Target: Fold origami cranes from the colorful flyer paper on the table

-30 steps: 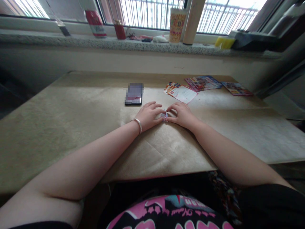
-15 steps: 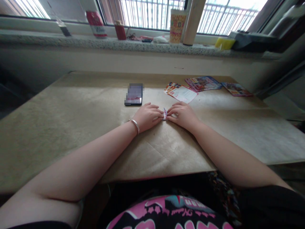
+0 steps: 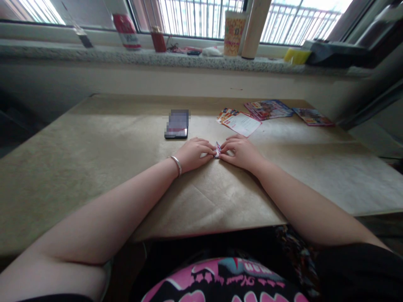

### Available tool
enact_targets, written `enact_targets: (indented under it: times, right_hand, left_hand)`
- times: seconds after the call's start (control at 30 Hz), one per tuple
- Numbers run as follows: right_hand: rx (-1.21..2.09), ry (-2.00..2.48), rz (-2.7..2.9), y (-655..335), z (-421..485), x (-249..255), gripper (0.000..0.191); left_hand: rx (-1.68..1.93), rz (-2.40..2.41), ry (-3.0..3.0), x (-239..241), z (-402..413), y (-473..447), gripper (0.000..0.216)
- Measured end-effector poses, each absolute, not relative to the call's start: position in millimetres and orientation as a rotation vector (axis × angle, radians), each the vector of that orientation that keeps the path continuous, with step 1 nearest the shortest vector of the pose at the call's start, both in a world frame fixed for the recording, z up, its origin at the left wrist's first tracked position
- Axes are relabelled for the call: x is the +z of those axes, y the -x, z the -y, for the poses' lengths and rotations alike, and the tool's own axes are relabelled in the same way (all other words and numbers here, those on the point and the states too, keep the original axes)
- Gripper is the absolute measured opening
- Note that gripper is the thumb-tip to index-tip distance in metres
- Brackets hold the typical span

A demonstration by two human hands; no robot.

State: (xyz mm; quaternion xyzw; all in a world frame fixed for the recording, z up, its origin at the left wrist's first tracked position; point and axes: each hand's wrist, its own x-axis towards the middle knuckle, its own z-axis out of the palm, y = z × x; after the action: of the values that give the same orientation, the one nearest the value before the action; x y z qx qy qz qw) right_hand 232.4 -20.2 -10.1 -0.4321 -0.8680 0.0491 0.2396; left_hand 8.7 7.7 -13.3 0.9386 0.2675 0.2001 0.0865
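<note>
Your left hand (image 3: 193, 154) has eased leftward; right of the phone (image 3: 178, 123) lie cards (image 3: 243, 123); left and right hand (image 3: 242, 151) pinch a printed piece (image 3: 217, 149), grips nearly closed.

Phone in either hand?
No: the phone lies on the table, while the left hand and right hand are at a small printed piece.

A beige-topped desk (image 3: 78, 163) stands before a plain pale wall (image 3: 189, 82). Above the desk's far edge runs a speckled stone sill (image 3: 189, 61), and higher above the desk are windows (image 3: 317, 8), a barred railing (image 3: 185, 19) outside them. Bright daylight leaves a soft sheen on the desk.
</note>
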Motion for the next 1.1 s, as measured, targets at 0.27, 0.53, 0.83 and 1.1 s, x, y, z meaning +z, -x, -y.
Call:
enact_targets:
  times: [0.27,0.53,0.83,1.1]
  right_hand:
    - [-0.004,1.086,2.412,-241.7,15.2,-10.0,0.018]
    - [-0.001,1.073,2.425,-236.8,20.8,-6.7,0.016]
    - [-0.081,1.11,2.49,-232.4,28.4,1.9,0.018]
    - [-0.04,1.128,2.434,-228.1,28.1,-2.3,0.013]
  left_hand:
    - [0.68,-0.772,-2.861,-13.5,-4.8,-7.9,0.021]
    - [0.735,-0.739,-2.881,-17.0,-4.3,-7.3,0.025]
    - [0.757,-0.749,-2.937,-17.1,-2.5,-7.3,0.021]
    - [0.685,-0.847,-2.933,-16.0,-0.2,-10.1,0.016]
